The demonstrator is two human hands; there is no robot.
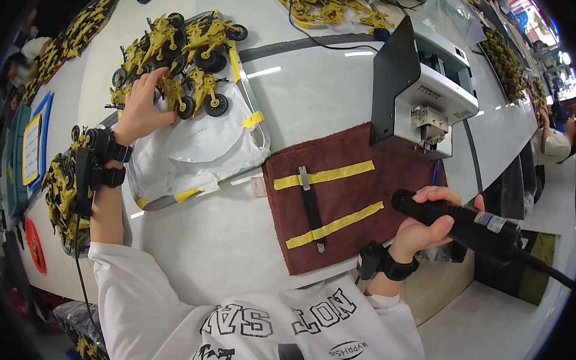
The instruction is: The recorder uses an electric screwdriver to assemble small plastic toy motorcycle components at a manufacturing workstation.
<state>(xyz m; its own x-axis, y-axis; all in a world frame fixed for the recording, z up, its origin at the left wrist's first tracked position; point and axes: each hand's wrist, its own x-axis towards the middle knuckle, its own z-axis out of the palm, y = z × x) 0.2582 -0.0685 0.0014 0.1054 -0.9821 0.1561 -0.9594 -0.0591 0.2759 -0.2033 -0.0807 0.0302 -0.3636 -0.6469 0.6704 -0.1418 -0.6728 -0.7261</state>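
Note:
My left hand (140, 106) reaches into a pile of yellow toy motorcycles with black wheels (180, 60) that lie on a white sheet (192, 145) in a metal tray (259, 129); its fingers close on one toy at the pile's near edge. My right hand (427, 225) grips a black electric screwdriver (468, 223), its cable trailing off right, held over the right end of a dark red cloth (339, 196). Both wrists wear black strapped devices.
A black tool (311, 208) lies on the cloth between two yellow tape strips. A grey machine with a black side panel (418, 89) stands behind it. More yellow toy parts fill a bin at left (62, 197) and the far table. Another person sits at far right (557, 139).

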